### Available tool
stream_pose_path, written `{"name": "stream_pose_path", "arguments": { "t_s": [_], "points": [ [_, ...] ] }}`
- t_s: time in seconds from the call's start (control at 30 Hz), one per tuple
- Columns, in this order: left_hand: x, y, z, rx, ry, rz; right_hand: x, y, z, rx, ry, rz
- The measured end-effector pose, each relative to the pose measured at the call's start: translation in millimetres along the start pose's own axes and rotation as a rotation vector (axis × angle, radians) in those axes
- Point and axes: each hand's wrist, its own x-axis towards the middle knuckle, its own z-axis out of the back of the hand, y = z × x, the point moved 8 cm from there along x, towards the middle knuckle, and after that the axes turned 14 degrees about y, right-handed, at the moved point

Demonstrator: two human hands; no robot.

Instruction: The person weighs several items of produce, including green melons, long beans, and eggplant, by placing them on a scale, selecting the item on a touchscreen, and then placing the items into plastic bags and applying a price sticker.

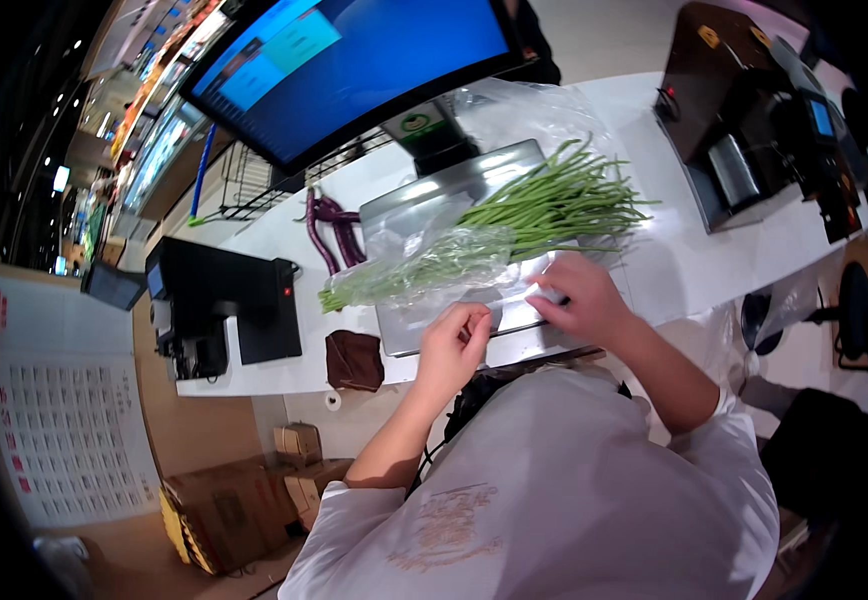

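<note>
A large bunch of long green beans (561, 202) lies across a steel scale platform (404, 206), its left part inside a clear plastic bag (434, 262). My left hand (456, 337) is over the platform's front edge, fingers curled, just below the bag; whether something thin is between the fingertips cannot be told. My right hand (580, 296), slightly blurred, hovers over the platform's front right, near the beans, thumb and fingers apart with nothing visible in them. Purple eggplants (336, 232) lie left of the platform.
A monitor (359, 67) stands behind the platform. A black label printer or scale device (224, 292) and a folded brown cloth (355, 360) are on the left of the white counter (314, 375). Another dark machine (726, 127) stands at the right. Cardboard boxes (231, 517) sit below left.
</note>
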Motion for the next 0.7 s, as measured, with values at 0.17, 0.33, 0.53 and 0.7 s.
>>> {"name": "stream_pose_path", "arguments": {
  "t_s": [0.17,0.33,0.53,0.7],
  "points": [
    [-2,68,-8,-0.969,-0.101,0.455,108,13,-32,-0.152,0.205,0.258],
    [0,82,-4,-1.162,-0.18,0.536,151,-2,-90,-0.297,0.431,0.261],
    [9,91,2,-0.981,-0.187,0.649,175,-20,-105,-0.165,0.458,0.112],
    [31,107,7,-0.969,-0.209,0.679,160,-9,-117,-0.164,0.446,0.195]
  ]
}}
